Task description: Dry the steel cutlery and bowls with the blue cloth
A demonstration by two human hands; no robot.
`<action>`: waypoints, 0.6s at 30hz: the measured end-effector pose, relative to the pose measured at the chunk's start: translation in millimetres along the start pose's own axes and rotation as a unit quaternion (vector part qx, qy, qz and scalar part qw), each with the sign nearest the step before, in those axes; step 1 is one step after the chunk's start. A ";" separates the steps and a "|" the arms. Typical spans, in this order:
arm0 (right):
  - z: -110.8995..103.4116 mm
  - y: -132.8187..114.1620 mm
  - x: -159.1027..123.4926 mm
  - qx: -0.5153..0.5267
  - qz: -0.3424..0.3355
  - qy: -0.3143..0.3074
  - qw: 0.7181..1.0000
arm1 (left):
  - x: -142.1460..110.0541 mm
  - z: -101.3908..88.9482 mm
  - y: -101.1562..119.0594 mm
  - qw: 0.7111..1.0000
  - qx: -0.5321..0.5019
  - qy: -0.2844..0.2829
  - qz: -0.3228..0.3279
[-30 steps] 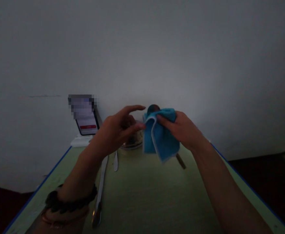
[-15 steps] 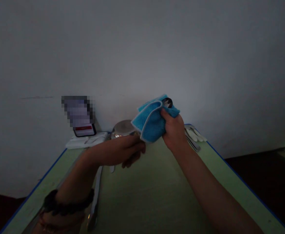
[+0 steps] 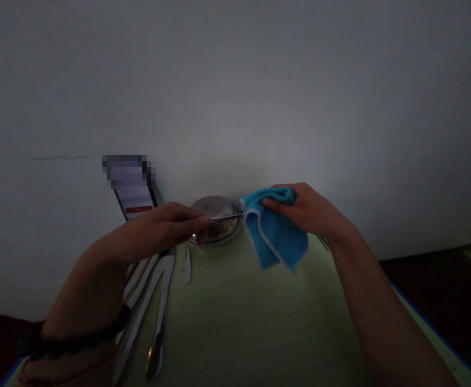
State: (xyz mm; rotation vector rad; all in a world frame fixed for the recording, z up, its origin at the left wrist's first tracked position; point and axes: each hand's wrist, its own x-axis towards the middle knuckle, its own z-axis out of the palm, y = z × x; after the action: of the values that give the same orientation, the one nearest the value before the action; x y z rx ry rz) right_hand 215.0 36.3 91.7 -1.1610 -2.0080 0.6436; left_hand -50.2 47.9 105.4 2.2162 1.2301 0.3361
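Observation:
Between thumb and fingers of my left hand (image 3: 179, 223) is the thin metal handle of a spoon (image 3: 227, 217), held roughly level. My right hand (image 3: 305, 207) is closed on a blue cloth (image 3: 279, 231) with pale edging, gripped around the spoon's other end. The cloth hides the bowl, and its loose folds hang below my fingers. Behind the handle, close to the wall, a shiny round metal dish (image 3: 219, 232) rests on the table, seemingly upside down.
Several metal utensils, among them a knife (image 3: 158, 333), lie on the green table (image 3: 259, 322) under and beside my left forearm. A small handle (image 3: 187, 266) points out near the dish. A phone (image 3: 132, 188) leans against the wall (image 3: 235, 97). More metal handles (image 3: 324, 243) show past my right wrist.
The spoon's bowl, seen before at the top of the cloth, is now covered. My left hand has risen onto the handle. My right hand and the cloth have turned and moved slightly right and down.

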 end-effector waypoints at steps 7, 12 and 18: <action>17.9 1.3 8.5 0.053 0.025 0.172 0.983 | -3.4 -2.1 9.9 0.997 -0.076 0.015 0.008; 12.8 4.8 4.0 0.089 0.093 0.075 0.989 | -1.8 -0.6 14.0 0.999 -0.010 0.028 0.033; -5.1 -4.8 -5.5 -0.027 0.082 -0.226 0.970 | 0.4 2.7 14.6 0.998 0.037 -0.036 0.048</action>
State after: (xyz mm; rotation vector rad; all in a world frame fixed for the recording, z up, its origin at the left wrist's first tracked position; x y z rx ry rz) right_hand 218.3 29.5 96.4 -1.3120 -2.3308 1.0182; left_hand -38.6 41.3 111.9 2.3352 1.1181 0.2497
